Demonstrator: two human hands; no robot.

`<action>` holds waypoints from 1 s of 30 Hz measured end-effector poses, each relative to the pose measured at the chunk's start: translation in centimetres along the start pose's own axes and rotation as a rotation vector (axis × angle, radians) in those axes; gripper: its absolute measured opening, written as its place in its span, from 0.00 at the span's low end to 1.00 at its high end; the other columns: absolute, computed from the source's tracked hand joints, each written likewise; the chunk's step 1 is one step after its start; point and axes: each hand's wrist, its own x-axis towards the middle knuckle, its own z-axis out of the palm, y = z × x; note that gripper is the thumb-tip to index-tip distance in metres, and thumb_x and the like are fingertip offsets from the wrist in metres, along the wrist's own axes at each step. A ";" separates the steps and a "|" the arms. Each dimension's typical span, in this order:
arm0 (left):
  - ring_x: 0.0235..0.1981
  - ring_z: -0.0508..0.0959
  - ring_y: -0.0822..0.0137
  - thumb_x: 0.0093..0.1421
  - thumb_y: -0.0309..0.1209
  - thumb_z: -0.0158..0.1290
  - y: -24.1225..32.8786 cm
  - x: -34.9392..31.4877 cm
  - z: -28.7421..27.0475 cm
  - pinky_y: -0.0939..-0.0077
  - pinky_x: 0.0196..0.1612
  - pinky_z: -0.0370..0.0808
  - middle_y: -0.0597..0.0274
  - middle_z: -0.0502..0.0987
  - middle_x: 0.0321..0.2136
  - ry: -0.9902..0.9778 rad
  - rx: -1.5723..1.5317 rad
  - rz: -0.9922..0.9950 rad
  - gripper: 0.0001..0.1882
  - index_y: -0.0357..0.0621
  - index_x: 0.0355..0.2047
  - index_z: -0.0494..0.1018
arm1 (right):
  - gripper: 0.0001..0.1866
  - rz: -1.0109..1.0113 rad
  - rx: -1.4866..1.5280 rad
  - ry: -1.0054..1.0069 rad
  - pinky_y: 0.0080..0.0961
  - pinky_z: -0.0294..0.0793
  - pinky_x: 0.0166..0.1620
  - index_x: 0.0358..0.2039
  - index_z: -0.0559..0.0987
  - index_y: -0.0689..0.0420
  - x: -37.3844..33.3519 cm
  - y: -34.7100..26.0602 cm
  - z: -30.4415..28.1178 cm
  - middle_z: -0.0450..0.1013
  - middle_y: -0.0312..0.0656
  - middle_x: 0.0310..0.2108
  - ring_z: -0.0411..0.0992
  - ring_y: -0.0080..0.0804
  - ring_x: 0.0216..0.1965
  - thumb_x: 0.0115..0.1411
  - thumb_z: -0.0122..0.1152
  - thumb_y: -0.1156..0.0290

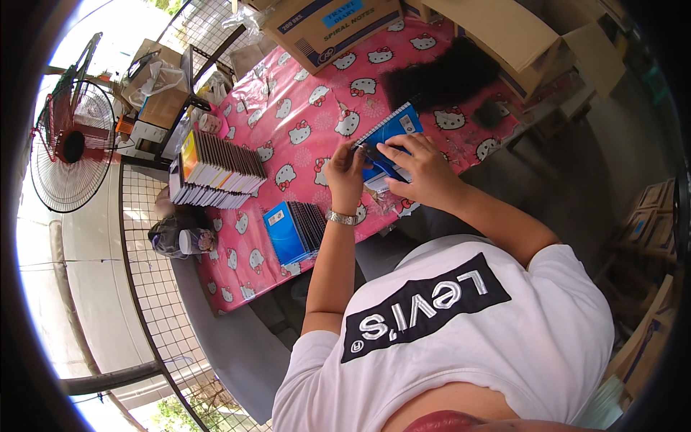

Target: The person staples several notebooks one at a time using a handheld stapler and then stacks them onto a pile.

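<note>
A blue spiral notebook (403,124) lies at the table's near edge, under both my hands. My left hand (347,171), with a metal watch on the wrist, is closed with its fingertips at the notebook's spiral-bound edge. My right hand (426,171) curls over the notebook's lower part, its fingers round a small tool with dark blue handles (386,168) that looks like pliers. The tool's tip is near my left fingertips and partly hidden. To the left of my left forearm stands a stack of blue spiral notebooks (283,232), its spirals toward the right.
Rows of spiral notebooks (219,169) stand at the table's left. A black mesh-like heap (443,74) lies beyond my hands. Cardboard boxes (327,32) stand at the back, with an open carton (497,36) to the right. The pink patterned tablecloth (299,155) covers the table. A fan (73,147) is far left.
</note>
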 end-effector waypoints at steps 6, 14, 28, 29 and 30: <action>0.30 0.79 0.75 0.62 0.18 0.54 0.1 -0.6 0.7 0.80 0.32 0.79 0.61 0.81 0.32 0.077 0.024 0.066 0.10 0.31 0.44 0.76 | 0.28 0.050 0.224 -0.064 0.32 0.75 0.44 0.54 0.76 0.61 0.3 -0.1 0.1 0.74 0.44 0.43 0.74 0.35 0.41 0.52 0.67 0.68; 0.35 0.80 0.60 0.52 0.16 0.58 7.9 0.1 -4.0 0.69 0.39 0.76 0.56 0.80 0.33 0.124 0.750 0.468 0.15 0.42 0.41 0.77 | 0.27 0.301 0.618 -0.082 0.28 0.70 0.53 0.56 0.73 0.60 -0.2 3.4 -0.7 0.72 0.43 0.48 0.71 0.33 0.48 0.56 0.65 0.66; 0.56 0.69 0.45 0.56 0.32 0.55 6.3 -3.8 -18.7 0.56 0.59 0.66 0.45 0.69 0.56 -0.098 1.485 -0.126 0.25 0.46 0.55 0.66 | 0.19 0.357 -0.622 -0.014 0.46 0.71 0.51 0.47 0.77 0.53 4.1 26.4 2.4 0.70 0.44 0.48 0.68 0.46 0.53 0.57 0.62 0.59; 0.59 0.67 0.45 0.56 0.32 0.56 5.8 -4.9 -19.1 0.57 0.60 0.66 0.44 0.66 0.59 -0.053 1.531 -0.078 0.28 0.47 0.58 0.65 | 0.18 0.403 -0.636 -0.064 0.46 0.72 0.51 0.47 0.77 0.53 4.7 27.5 2.7 0.70 0.44 0.48 0.68 0.46 0.53 0.57 0.62 0.60; 0.61 0.65 0.45 0.58 0.33 0.56 5.7 -6.2 -19.5 0.58 0.61 0.64 0.44 0.65 0.61 -0.038 1.461 -0.171 0.30 0.48 0.61 0.62 | 0.18 0.450 -0.650 -0.115 0.46 0.72 0.51 0.47 0.77 0.54 5.2 28.2 2.7 0.70 0.45 0.48 0.68 0.46 0.54 0.58 0.61 0.60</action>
